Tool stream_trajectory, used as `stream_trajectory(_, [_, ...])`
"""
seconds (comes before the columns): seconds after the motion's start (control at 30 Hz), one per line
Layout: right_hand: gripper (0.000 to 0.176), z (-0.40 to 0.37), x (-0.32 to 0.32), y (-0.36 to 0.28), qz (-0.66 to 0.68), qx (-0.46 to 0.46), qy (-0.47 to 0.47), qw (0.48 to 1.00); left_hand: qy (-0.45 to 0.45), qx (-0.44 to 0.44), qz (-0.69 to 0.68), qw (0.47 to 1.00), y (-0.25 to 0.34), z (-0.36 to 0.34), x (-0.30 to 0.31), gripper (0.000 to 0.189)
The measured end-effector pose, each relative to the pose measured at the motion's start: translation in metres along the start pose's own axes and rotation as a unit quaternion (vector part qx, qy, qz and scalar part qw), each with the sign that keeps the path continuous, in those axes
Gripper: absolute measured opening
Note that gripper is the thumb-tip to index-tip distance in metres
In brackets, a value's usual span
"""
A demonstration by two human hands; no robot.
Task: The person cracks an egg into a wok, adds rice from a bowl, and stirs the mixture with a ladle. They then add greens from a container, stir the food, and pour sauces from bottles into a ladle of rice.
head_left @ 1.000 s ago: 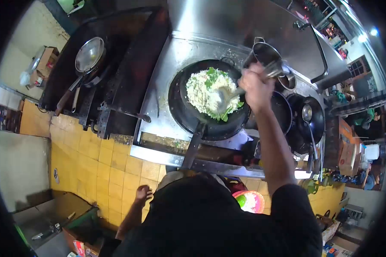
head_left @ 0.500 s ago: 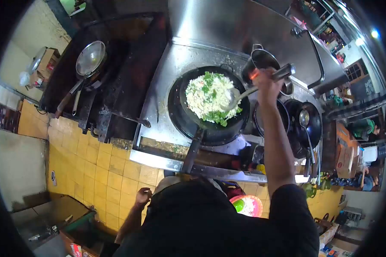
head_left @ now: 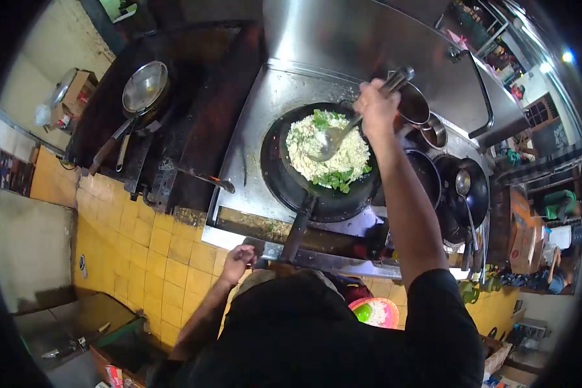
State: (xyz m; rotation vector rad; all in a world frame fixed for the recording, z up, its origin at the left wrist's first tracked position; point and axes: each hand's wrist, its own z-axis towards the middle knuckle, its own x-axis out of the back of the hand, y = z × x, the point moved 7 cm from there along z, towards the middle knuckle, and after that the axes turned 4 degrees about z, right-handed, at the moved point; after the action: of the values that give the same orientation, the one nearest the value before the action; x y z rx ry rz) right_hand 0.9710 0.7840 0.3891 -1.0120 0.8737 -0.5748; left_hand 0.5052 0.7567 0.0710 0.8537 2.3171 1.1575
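Note:
My right hand (head_left: 376, 107) grips the handle of a metal ladle (head_left: 330, 143). The ladle's bowl rests in pale, rice-like food (head_left: 343, 158) topped with chopped green leaves (head_left: 336, 181). This food lies in a black wok (head_left: 279, 169) on the steel stove, the wok's handle (head_left: 295, 236) pointing toward me. My left hand (head_left: 240, 257) is just in front of the stove's front edge, left of the wok handle, its fingers loosely curled and nothing visible in them.
Right of the wok stand a metal pot (head_left: 412, 97) and a dark pan (head_left: 477, 194) with another ladle (head_left: 463, 183) in it. Strainers (head_left: 145, 87) lie on the dark stove at left. A pink bowl (head_left: 389, 313) of white food is below my front. People are in the background at right.
My right hand has moved left, carrying the ladle's bowl deeper across the food toward its middle. My left hand has risen toward the stove edge. The view has shifted slightly.

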Motion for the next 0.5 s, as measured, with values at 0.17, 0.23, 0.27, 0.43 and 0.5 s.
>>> stream_trajectory(0.17, [0.026, -0.028, 0.011, 0.016, 0.030, -0.041, 0.007, 0.999, -0.079, 0.040, -0.105, 0.990, 0.026, -0.007, -0.052, 0.018])
stream_trajectory(0.23, [0.025, -0.023, 0.001, 0.012, -0.001, -0.052, -0.055, 0.997, -0.088, 0.100, -0.105, 0.985, 0.031, 0.004, -0.071, 0.019])
stream_trajectory(0.27, [0.024, -0.029, 0.000, -0.014, 0.006, -0.043, 0.003, 0.999, -0.129, 0.097, -0.081, 0.984, 0.033, 0.011, -0.078, 0.024])
stream_trajectory(0.43, [0.025, -0.088, 0.051, 0.140, -0.079, 0.072, -0.061, 0.992, -0.254, 0.218, -0.167, 0.927, 0.074, 0.006, -0.143, 0.027])
stream_trajectory(0.5, [0.022, -0.169, -0.036, 0.015, -0.210, 0.058, -0.342, 0.914, -0.272, 0.218, -0.195, 0.917, 0.069, 0.019, -0.155, 0.025])
